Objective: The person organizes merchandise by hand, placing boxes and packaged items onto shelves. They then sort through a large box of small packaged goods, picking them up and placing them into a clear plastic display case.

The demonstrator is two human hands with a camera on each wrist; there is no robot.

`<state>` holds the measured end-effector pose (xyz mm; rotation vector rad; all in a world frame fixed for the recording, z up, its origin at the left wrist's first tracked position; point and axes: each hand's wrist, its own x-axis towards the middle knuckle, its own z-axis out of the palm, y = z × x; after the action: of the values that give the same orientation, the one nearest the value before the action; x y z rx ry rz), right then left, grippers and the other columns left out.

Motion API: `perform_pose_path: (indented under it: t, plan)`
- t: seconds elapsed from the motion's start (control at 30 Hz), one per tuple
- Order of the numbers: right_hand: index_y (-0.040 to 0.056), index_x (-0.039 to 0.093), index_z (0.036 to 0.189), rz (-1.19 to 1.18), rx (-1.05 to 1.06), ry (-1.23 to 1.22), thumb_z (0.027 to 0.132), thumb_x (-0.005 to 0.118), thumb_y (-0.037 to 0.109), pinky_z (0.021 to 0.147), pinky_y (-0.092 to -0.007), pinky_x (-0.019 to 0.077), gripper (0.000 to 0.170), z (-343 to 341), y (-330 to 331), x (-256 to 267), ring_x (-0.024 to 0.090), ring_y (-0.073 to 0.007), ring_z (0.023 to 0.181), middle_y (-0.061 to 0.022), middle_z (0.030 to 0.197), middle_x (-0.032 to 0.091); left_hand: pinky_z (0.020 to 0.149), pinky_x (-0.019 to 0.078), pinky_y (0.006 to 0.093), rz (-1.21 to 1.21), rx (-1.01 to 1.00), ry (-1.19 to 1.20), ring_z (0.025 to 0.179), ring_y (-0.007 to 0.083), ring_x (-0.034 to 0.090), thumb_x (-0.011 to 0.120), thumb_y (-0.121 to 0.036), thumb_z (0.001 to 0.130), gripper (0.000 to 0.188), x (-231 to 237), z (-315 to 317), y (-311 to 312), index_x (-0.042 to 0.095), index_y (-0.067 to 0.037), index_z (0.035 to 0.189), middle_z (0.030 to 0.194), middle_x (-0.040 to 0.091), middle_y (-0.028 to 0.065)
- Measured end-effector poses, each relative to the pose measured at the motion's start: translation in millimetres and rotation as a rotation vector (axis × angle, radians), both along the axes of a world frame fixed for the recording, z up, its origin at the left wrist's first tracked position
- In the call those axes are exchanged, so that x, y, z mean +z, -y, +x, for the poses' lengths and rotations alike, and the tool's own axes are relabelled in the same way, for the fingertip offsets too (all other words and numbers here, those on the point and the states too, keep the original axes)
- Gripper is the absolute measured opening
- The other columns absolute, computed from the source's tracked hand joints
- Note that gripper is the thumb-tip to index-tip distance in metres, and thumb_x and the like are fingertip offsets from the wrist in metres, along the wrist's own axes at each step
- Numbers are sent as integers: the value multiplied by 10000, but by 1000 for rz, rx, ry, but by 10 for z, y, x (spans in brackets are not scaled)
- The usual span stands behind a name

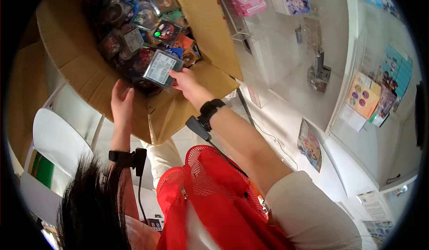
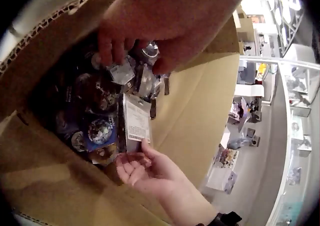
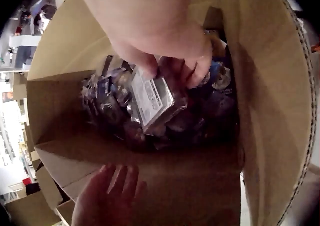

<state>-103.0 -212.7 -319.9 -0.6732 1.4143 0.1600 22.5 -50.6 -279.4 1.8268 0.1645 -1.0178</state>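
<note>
A large cardboard box [image 1: 76, 57] is filled with small plastic-wrapped items, some with round badges. My right hand [image 1: 187, 83] pinches a flat, clear-wrapped package with a white printed label [image 1: 160, 67], thumb on the label side, above the pile. In the left wrist view the right hand [image 2: 162, 178] holds the package [image 2: 136, 122] by its lower end; the right wrist view shows the package [image 3: 150, 98] tilted and fairly thick. My left hand [image 1: 122, 103] is at the box's near edge with fingers relaxed and nothing in them. It also shows at the lower left [image 3: 107, 198] of the right wrist view.
Glass display shelves [image 1: 286, 40] stand on the right, holding a pink box [image 1: 247, 0] and other small goods. A white chair [image 1: 60, 138] is at the left. Cables hang from both wrists, and a printed sheet [image 1: 309, 145] is at the lower right.
</note>
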Motion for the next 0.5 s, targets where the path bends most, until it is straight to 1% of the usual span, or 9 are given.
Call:
perform_pose_path:
  t: [0.07,0.17,0.27,0.33,0.37,0.4,0.43,0.47,0.5]
  plan:
    - [45,496,1028,7,27,-34,801,576,188,703,-342,442,280,107,-9,51,570,-169,781,-61,918,593,831,397,249,32,18,-49,1037,158,478,547,-87,809,512,63,67,5,331,-41,1271,1271,386,93]
    - [-23,400,1094,-559,384,-236,809,552,150,666,-300,439,366,121,-77,70,549,-167,759,-82,899,545,808,396,244,47,-8,-30,1046,142,459,549,-119,818,511,97,118,0,334,-64,1278,1279,380,62]
    - [-8,391,1096,-855,103,145,822,529,138,695,-302,431,339,-28,266,321,528,-177,803,-88,931,515,822,385,243,37,-5,-34,1057,140,444,545,-131,824,508,135,171,7,333,-79,1283,1299,353,58]
    - [-16,364,1102,-1062,156,74,828,511,130,800,-332,386,344,-85,759,1024,479,-218,923,-126,1018,467,826,380,241,36,12,-60,1063,138,436,540,-135,827,504,157,161,28,334,-84,1284,1309,337,54]
    - [-34,348,1109,-1489,351,-50,818,526,142,894,-368,305,384,-274,1052,1085,404,-264,1026,-163,1097,408,826,379,239,39,16,-71,1065,137,433,538,-136,829,501,168,154,45,334,-86,1284,1314,330,52]
    - [-54,342,1110,-1575,317,-248,807,540,162,934,-388,247,421,-435,1353,1172,338,-285,1091,-180,1122,386,826,378,238,42,21,-81,1068,136,429,535,-137,831,498,173,149,61,335,-88,1284,1318,322,49]
    - [-51,343,1114,-1771,334,-492,799,548,164,933,-392,249,433,-647,1691,1187,336,-285,1095,-187,1130,382,802,379,228,23,23,-92,1015,112,447,533,-131,831,487,158,128,66,346,-87,1279,1312,334,37]
    - [-44,334,1140,-1732,144,-537,777,577,207,940,-407,243,504,-836,2017,1296,342,-308,1095,-201,1130,381,790,380,223,25,8,-90,989,102,449,532,-127,831,481,152,109,79,353,-86,1275,1298,350,30]
    - [-41,346,1137,-1837,139,-759,758,597,256,929,-426,255,543,-1070,2359,1340,360,-319,1078,-197,1122,386,777,380,219,28,-6,-88,964,92,452,532,-124,830,475,147,89,95,359,-86,1272,1283,367,22]
